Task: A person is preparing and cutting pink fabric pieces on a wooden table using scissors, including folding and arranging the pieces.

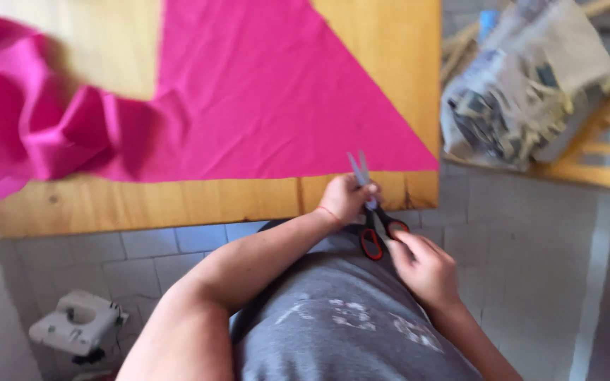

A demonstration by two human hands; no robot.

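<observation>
Grey floor tiles (524, 233) surround a wooden table (178, 204), seen from above the person's own torso. Nearest the viewer, at about 5 o'clock, the right hand (423, 268) is curled loosely beside the red-and-black handles of a pair of scissors (372, 212), its fingertips touching them. Just beyond, near centre, the left hand (344, 197) is closed around the scissors at the pivot; the blades point toward 12 o'clock, slightly parted, just above the table's near edge. Further out, a pink fabric (270, 92) lies flat on the table as a triangle with straight edges, its corner at 3 o'clock; toward 9 o'clock it bunches into loose folds. Judging by those clean edges, some shaping may be done, while the blades do not meet the cloth at present. At 7 o'clock a small white machine (79, 324) sits on the floor; at 2 o'clock a bundle of newspapers (524, 85) rests on wooden slats.
</observation>
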